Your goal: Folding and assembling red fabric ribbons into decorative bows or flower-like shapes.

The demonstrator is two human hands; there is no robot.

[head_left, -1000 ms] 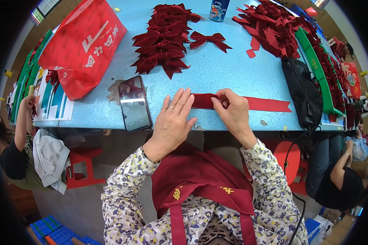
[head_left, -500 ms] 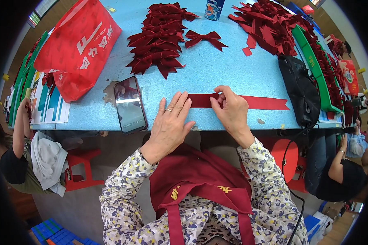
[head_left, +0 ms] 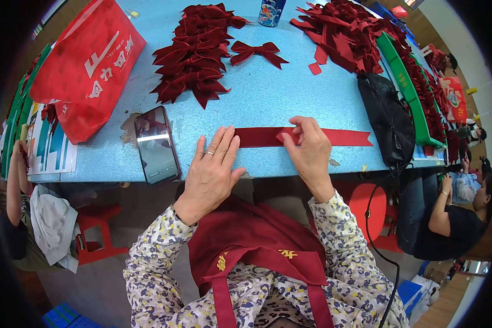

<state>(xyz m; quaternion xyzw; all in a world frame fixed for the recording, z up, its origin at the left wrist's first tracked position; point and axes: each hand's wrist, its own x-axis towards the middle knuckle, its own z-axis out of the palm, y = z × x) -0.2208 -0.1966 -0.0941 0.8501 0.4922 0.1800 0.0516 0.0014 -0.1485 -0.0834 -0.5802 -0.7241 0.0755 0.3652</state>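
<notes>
Right fingers (head_left: 309, 128) pinch the red ribbon (head_left: 259, 137) on the table (head_left: 290, 95) — left fingers (head_left: 232, 151) lie flat, outstretched, at its left end.

Head view: I watch through the left of two fisheye cameras worn side by side on the person's head, facing steeply down and forward. An apron (head_left: 246, 229) at the lower edge, the desk (head_left: 279, 93) running away toward the top; I get the fingers (head_left: 224, 143) at close range, near mid-frame. Very wide lens: corners dark, straight edges bending toward the rim
</notes>
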